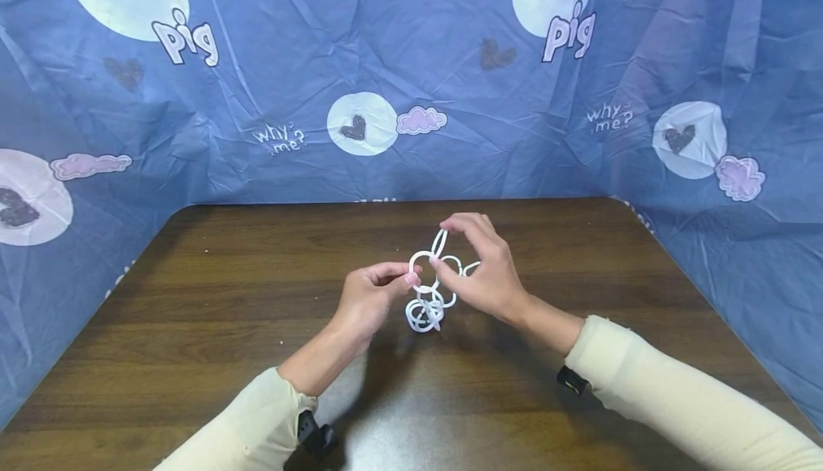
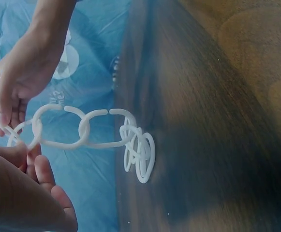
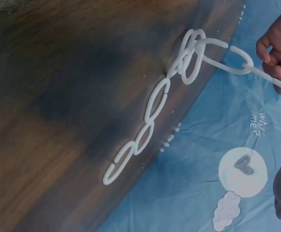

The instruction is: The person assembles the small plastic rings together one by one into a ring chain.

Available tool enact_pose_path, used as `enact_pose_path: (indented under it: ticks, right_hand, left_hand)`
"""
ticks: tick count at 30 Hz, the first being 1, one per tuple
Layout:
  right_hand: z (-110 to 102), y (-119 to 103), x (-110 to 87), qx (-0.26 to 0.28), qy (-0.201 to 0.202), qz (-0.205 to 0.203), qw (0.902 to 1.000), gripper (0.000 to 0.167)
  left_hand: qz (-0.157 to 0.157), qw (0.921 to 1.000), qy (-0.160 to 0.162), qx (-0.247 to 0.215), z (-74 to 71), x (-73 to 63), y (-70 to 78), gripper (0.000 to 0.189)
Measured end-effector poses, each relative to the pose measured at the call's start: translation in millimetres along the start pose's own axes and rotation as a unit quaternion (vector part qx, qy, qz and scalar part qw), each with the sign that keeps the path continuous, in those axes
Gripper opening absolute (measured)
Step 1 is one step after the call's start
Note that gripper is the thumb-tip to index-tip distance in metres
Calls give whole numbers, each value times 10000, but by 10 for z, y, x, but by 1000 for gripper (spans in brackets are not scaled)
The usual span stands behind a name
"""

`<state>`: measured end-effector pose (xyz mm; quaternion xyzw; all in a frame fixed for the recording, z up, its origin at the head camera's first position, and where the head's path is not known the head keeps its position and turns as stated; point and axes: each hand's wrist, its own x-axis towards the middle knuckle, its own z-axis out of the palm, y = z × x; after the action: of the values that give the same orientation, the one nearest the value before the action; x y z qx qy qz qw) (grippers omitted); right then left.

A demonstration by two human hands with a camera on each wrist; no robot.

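A chain of white open-gapped links [image 2: 60, 145] hangs between both hands above the table. My left hand [image 1: 363, 303] pinches one link [image 1: 421, 252] at its left side between thumb and fingers. My right hand [image 1: 485, 271] holds a narrower, upright-looking link [image 1: 444, 241] at the chain's upper end, index finger at its top and thumb lower down. Below the hands, several links bunch together [image 2: 145, 154]. From that bunch a further row of links [image 3: 147, 120] trails away, visible in the right wrist view. Fingers partly hide the topmost links in both wrist views.
The brown wooden table [image 1: 257, 278] extends beneath both forearms. Blue printed fabric [image 1: 411, 42] stands around its back and sides. A dark strap [image 1: 572, 379] shows at the right sleeve, and a dark device [image 1: 311, 432] at the left sleeve.
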<state>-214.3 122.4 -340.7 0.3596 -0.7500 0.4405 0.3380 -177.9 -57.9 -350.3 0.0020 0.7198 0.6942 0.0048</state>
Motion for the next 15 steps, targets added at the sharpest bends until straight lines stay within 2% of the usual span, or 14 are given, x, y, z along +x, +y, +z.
enact_pose_path:
  ticks: [9,15]
  right_hand:
    - [-17,121,-32,-333,-435,-785,9954,47]
    - [-15,138,-47,-595,-654,-1218,9886,49]
  left_hand:
    - [122,9994,270,199,-25,3,33,19]
    - [455,9981,396,139,-17,5,56,19]
